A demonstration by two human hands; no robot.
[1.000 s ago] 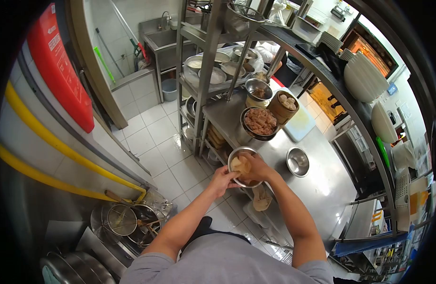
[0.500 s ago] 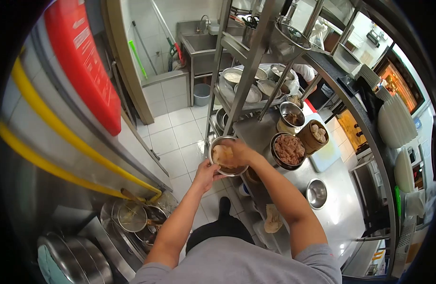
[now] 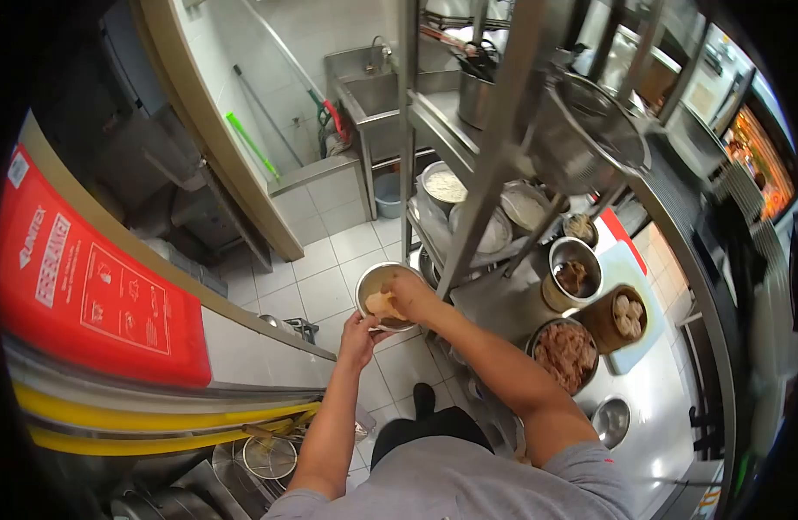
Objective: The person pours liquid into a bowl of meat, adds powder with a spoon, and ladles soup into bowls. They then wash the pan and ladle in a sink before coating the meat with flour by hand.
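Note:
A steel bowl (image 3: 371, 279) is held out over the tiled floor, between the counter and the wall. My left hand (image 3: 357, 341) grips its near left rim, with the thumb at the edge and the fingers underneath. Inside the bowl lies a soft, pale lump of food (image 3: 382, 305); its exact kind is not clear. My right hand (image 3: 411, 296) reaches in from the right, its fingers curled against the lump. Part of the lump and the bowl's bottom are hidden by that hand.
On the steel counter to the right stand a bowl of raw meat (image 3: 565, 355), a bamboo steamer (image 3: 600, 328), a pot of dark food (image 3: 576, 277) and a small steel bowl (image 3: 610, 422). A shelf post (image 3: 479, 173) rises ahead. A red fire-blanket case (image 3: 104, 277) hangs at left.
The view has turned, and the bowl with both hands has shifted away from the counter toward the doorway. My right hand's fingers are still in the bowl at the pale lump.

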